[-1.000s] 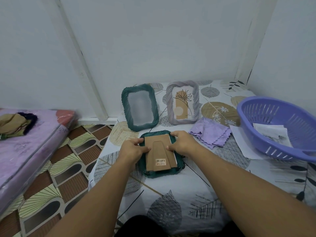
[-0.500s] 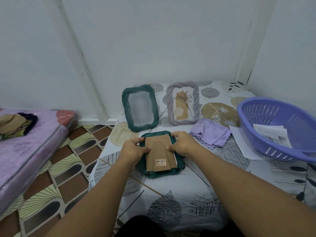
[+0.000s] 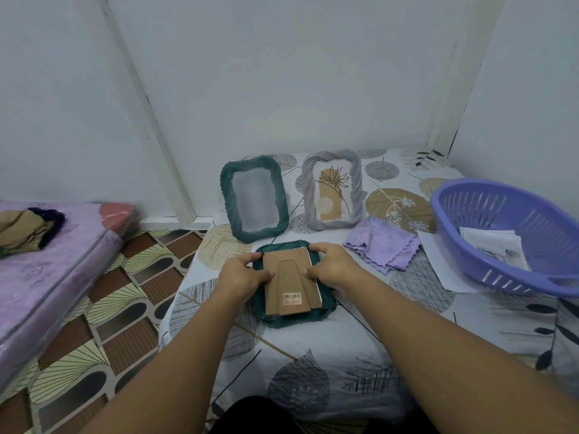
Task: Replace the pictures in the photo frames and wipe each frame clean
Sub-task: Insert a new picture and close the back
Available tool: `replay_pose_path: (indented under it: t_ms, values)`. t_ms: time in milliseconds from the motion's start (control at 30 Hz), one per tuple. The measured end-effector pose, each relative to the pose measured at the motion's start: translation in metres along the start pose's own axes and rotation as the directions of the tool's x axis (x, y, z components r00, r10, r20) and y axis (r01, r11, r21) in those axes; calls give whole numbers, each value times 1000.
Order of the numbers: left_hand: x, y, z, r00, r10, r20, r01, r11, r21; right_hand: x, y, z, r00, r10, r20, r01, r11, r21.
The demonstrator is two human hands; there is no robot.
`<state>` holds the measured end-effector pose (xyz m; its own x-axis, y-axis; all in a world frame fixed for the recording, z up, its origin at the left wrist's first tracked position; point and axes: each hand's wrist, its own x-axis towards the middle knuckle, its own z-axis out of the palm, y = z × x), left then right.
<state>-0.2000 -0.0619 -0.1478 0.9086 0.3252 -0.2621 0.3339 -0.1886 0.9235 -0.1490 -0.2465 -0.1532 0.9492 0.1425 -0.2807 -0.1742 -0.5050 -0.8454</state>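
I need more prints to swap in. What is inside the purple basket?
The purple basket holds white paper sheets, the top one faintly printed. Its near wall hides their lower edges, and anything beneath them cannot be seen. Another sheet lies under the basket.

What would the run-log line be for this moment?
stage: backing refit | left hand and right hand: grip green frame face down, thumbs on cardboard backing | purple cloth: untouched

Both forearms and hands (image 3: 241, 277) are bare, with no sleeves, rings or watch.
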Motion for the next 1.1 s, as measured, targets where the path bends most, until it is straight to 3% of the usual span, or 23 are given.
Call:
replay_pose_path:
  t_ms: [267,400,733,1000,1100]
  values:
    - [2,-2,0,1000,8,-2,-8,1000,-4,3,3,1,1000,13,26,-15,997,69]
    - [3,-2,0,1000,3,-1,-3,1000,-3,7,5,1,1000,-27,1,27,999,19]
    - [0,-1,1,1000,-4,-16,5,1000,31,12,6,-4,991,-70,112,85,986,-143]
    - [-20,-4,-9,994,96,-45,-95,995,19,-25,26,-13,951,-306,-46,300,948,-106]
    - [-34,-2,-22,969,248,-16,-242,957,161,-42,36,-17,906,-420,-48,410,901,-139]
